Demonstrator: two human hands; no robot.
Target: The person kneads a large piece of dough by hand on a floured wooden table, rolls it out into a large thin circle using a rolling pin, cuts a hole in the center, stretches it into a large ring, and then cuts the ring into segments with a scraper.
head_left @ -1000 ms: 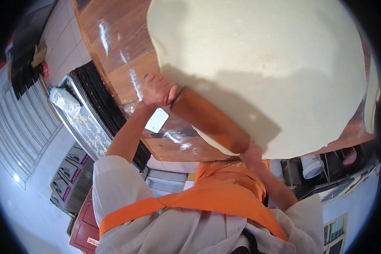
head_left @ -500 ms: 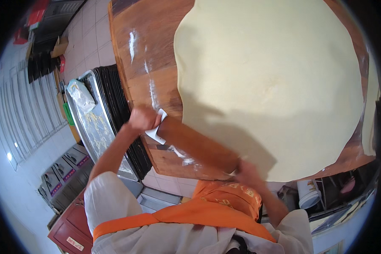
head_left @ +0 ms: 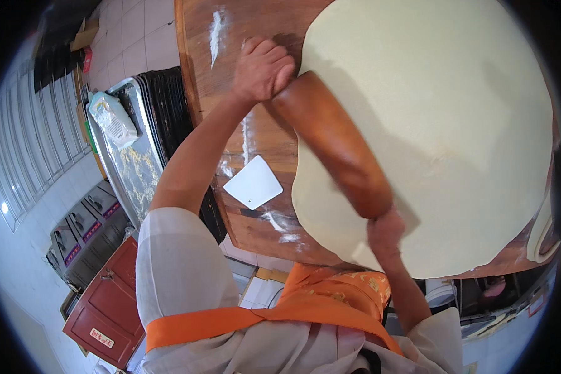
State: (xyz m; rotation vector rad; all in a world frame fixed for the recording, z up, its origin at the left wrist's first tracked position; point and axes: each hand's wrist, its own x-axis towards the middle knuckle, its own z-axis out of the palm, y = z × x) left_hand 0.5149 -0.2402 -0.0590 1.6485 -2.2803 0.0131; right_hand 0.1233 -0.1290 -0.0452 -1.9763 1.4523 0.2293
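A thick brown wooden rolling pin (head_left: 336,143) lies slantwise on the left edge of a large pale dough sheet (head_left: 442,131). My left hand (head_left: 265,70) is closed round its far end, over the wooden board (head_left: 212,118). At the near end my right hand (head_left: 386,234) grips the other handle, above the dough. The handles themselves are hidden in my fists. A white dough scraper (head_left: 254,182) with a small hole lies flat on the board, left of the dough and near my left forearm.
Streaks of flour (head_left: 216,37) mark the board. Left of it stands a stack of dark trays (head_left: 165,118), topped by a metal tray (head_left: 137,181) with a plastic bag (head_left: 112,118). A red cabinet (head_left: 109,305) is at lower left. Folded dough (head_left: 545,234) lies at the right edge.
Both hands have carried the rolling pin away from me, up onto the dough's left edge, and it now stands steeper. The scraper beside my left hand now lies alone on the board.
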